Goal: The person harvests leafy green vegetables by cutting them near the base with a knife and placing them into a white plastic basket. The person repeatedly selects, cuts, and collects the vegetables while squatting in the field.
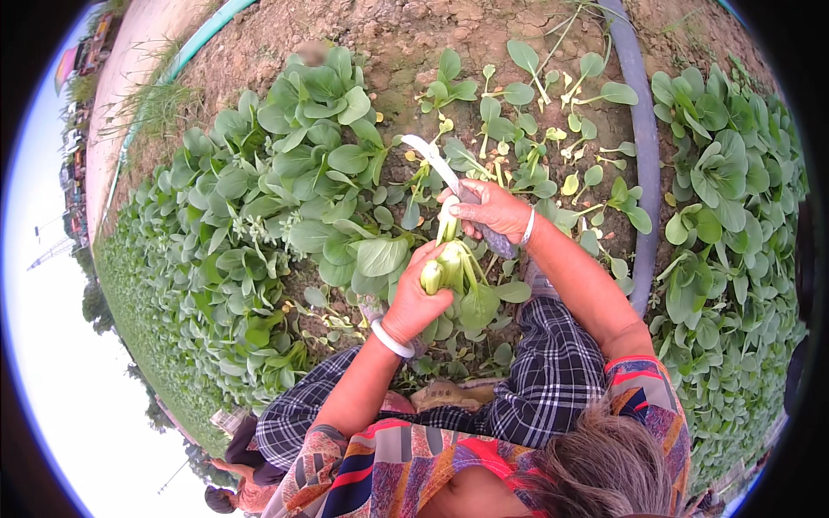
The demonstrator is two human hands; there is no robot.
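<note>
In the middle of the view my left hand (419,298) is closed round a small bunch of bok choy (451,266), pale stem ends up and leaves hanging below. My right hand (492,214) grips a knife (429,155) with a narrow, slightly curved pale blade pointing away to the upper left. Its dark grey handle (498,243) sticks out under the palm. Between my right thumb and the blade stands one more pale stalk (446,221), just above the bunch. Part of the fingers on both hands is hidden.
Standing bok choy (319,164) grows densely on the left, with another bed (725,173) on the right. Cut leaves (587,177) lie scattered on the soil ahead. A grey-blue hose (643,155) runs along the right. Another person (246,475) is at the lower left.
</note>
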